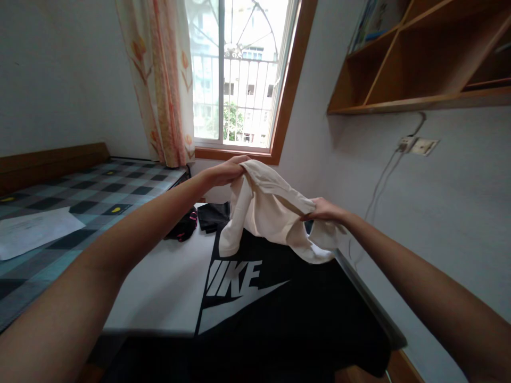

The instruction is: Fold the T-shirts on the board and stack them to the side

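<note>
My left hand (227, 170) is closed on the upper edge of a cream-white garment (268, 213) and holds it up above the table. My right hand (324, 210) grips the same garment lower down on its right side. The cloth hangs crumpled between both hands, its ends drooping. Beneath it a black shirt with a large white logo (255, 298) lies spread flat on the white table (167, 282) and hangs over the near edge.
Small dark clothes with pink trim (183, 227) and a folded black piece (212, 215) lie at the table's far end. A bed with a checked cover (80, 197) and a white sheet (32, 230) stands left. Window, curtain, wooden wall shelf (419, 64), socket with cable (415, 144).
</note>
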Tool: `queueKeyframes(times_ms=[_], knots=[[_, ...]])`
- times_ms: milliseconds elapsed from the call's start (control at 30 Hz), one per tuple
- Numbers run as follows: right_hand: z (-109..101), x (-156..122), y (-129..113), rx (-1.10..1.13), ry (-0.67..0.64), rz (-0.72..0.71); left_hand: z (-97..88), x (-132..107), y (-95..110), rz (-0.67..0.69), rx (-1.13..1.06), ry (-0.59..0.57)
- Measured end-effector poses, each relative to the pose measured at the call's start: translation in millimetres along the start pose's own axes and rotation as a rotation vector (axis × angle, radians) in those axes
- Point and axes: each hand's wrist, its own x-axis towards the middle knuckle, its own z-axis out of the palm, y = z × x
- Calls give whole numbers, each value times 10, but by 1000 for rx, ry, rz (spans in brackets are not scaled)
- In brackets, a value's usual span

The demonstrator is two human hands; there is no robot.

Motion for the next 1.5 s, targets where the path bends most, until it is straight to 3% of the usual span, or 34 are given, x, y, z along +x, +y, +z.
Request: queueKeyframes(times_ms=[67, 100, 233, 333, 433, 500, 600, 667, 767, 833, 933, 967, 1033, 1133, 1200, 1367, 1433, 1500], knots=[[266, -57, -70, 217, -165, 84, 106, -9, -16, -58, -101, 40], [395, -77, -96, 290, -184, 112, 143, -7, -21, -78, -127, 61], [781, -82, -99, 397, -79, 157, 124, -40, -52, -84, -92, 50], [842, -51, -43, 379, -144, 125, 16, -183, -175, -153, 118, -222], [773, -46, -11, 274, -343, 98, -8, -393, -424, -412, 477, -580], [739, -55, -18, 115, -404, 86, 40, -504, -608, -527, 722, -655], [735, -56, -51, -97, -327, 46, 114, -559, -778, -494, 945, -533], [702, -30, -70, -117, -228, -6, 110, -524, -768, -365, 1007, -325], [490, 55, -110, -84, -2, -26, 36, -410, -575, -107, 1022, 106], [233, 117, -177, -122, 258, 9, -16, -319, -376, 43, 1000, 356], [-232, 149, -362, -217, 724, -4, -84, -186, -74, 202, 919, 552], [-385, 134, -436, -236, 788, -14, -114, -149, 15, 231, 875, 575], [-660, 62, -573, -254, 751, -6, -197, -106, 174, 239, 771, 517], [-979, -136, -690, -195, 572, -27, -348, -169, 398, 155, 613, 202], [-1135, -301, -703, -65, 458, -49, -421, -303, 574, 100, 511, 60], [-1409, -620, -619, 321, 253, -72, -432, -707, 1035, 77, 256, 16], [-1465, -638, -555, 386, 180, -102, -411, -793, 1102, 70, 187, -15], [-1451, -585, -463, 391, 68, -102, -387, -819, 1023, 47, 145, -67]])
